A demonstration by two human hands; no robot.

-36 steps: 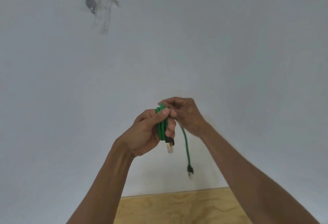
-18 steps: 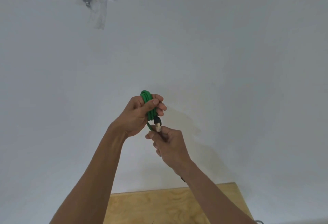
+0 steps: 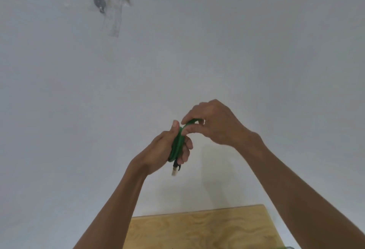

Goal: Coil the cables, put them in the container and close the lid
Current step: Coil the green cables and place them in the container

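Your L hand (image 3: 158, 151) grips the green cable (image 3: 177, 144) coil, plug (image 3: 175, 170) hanging below. Your R hand (image 3: 215, 124) pinches the top loop, above the wood table (image 3: 207, 229).

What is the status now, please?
Left hand grips green cable coil. Right hand pinches its top loop. Connector hangs below. Container not in view.
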